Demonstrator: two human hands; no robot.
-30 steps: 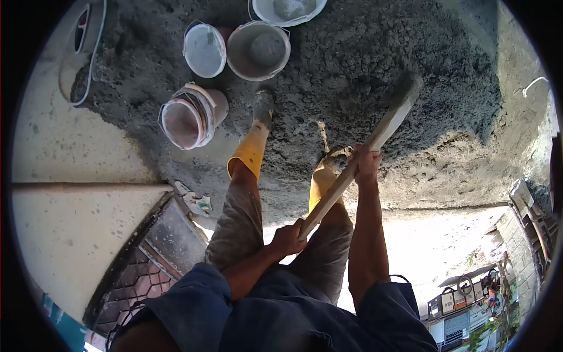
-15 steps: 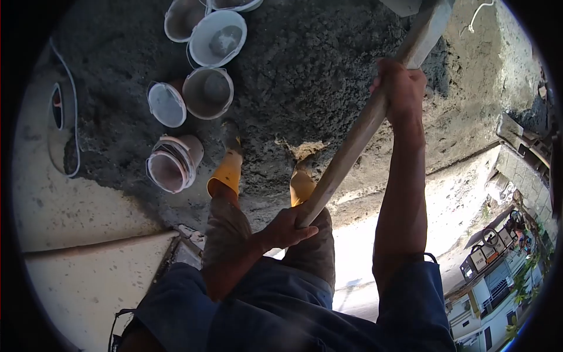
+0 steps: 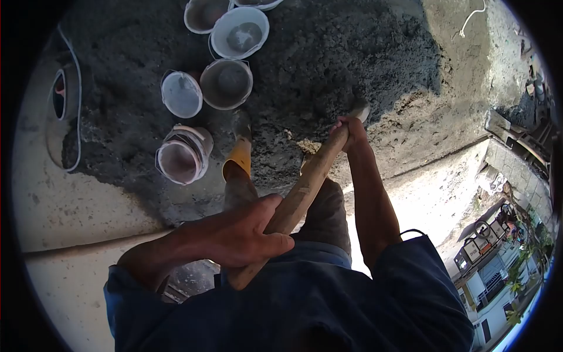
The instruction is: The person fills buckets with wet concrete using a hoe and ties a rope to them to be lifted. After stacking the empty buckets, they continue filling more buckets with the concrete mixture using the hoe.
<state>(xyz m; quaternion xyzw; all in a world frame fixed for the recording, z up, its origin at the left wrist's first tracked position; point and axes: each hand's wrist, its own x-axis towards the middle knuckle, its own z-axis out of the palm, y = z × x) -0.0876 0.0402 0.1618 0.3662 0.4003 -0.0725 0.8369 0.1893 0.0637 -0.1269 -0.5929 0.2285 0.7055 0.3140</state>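
Note:
A thick wooden handle [image 3: 302,190] runs diagonally across my body, from my waist up toward the wet grey mix [image 3: 316,64]. Near its lower end, my left hand [image 3: 249,232] is wrapped round the wood, thumb across the top. Farther up the handle, my right hand [image 3: 350,132] grips it with fingers closed. The far end of the tool is foreshortened, and I cannot make out its head. A yellow boot [image 3: 238,157] stands at the edge of the mix; the other boot is mostly hidden behind the handle.
Several buckets stand left of centre, among them a white one [image 3: 182,94], a grey-lined one [image 3: 227,85] and a nested stack [image 3: 179,161]. A pale hose [image 3: 78,111] curves at the far left. Boards [image 3: 516,138] lie at the right.
The handle has been drawn back and lowered toward my body. My left hand has come up and left, and my right hand has moved down and left with it.

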